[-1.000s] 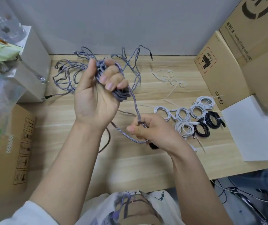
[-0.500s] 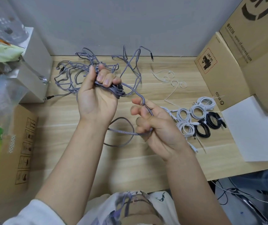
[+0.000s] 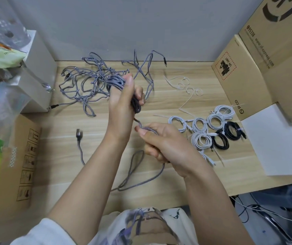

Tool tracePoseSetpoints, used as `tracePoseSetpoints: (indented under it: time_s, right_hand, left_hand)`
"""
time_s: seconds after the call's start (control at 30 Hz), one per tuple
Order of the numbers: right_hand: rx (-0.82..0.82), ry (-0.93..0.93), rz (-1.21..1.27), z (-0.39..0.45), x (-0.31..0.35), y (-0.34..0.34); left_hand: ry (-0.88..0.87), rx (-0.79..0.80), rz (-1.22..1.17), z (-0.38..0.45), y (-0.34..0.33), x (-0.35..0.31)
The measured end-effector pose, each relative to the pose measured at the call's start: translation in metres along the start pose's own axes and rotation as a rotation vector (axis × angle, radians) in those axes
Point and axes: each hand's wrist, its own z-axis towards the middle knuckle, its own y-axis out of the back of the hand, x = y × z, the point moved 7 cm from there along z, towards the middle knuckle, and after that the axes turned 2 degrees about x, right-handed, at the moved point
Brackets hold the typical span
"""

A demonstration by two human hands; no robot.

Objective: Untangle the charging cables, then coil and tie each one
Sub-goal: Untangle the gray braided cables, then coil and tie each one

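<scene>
Above the wooden desk [image 3: 159,188], the left hand [image 3: 124,103] grips a wound bundle of grey braided cable [image 3: 117,82], while the right hand [image 3: 166,144] pinches the same cable's loose run, which loops down past the wrist and trails to a plug [image 3: 79,134] lying left of the arms. A tangle of grey cables [image 3: 88,82] sprawls behind the left hand, partly hidden by it. Right of the hands lie coiled white cables [image 3: 201,129], black coils [image 3: 227,135] and loose white ties [image 3: 187,87], hemmed by cardboard boxes [image 3: 247,68].
</scene>
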Motion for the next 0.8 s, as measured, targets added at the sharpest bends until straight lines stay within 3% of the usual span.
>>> tracePoseSetpoints:
  time_s: [0.1,0.2,0.33,0.47,0.63,0.73,0.8]
  right_hand:
    - [-0.086,0.090,0.041,-0.008,0.012,0.010]
    - [-0.168,0.171,-0.006,-0.017,0.024,0.021]
    - [-0.315,0.342,-0.044,-0.027,0.039,0.037]
    - [-0.410,0.470,0.021,-0.032,0.048,0.049]
    - [-0.533,0.486,-0.025,-0.028,0.046,0.059]
    - [-0.516,0.462,0.030,-0.026,0.044,0.063]
    - [-0.431,0.400,0.060,-0.020,0.038,0.061]
  left_hand:
    - [-0.126,0.080,0.388,-0.003,0.007,0.000]
    - [-0.090,0.167,0.625,-0.007,0.011,0.008]
    - [0.168,0.389,0.545,-0.018,0.009,0.023]
    - [0.312,0.695,0.460,-0.035,-0.001,0.023]
    - [0.395,0.927,0.058,-0.049,-0.014,0.003]
    - [0.415,1.075,-0.409,-0.052,-0.024,-0.018]
    - [0.442,1.083,-0.756,-0.048,-0.025,-0.036]
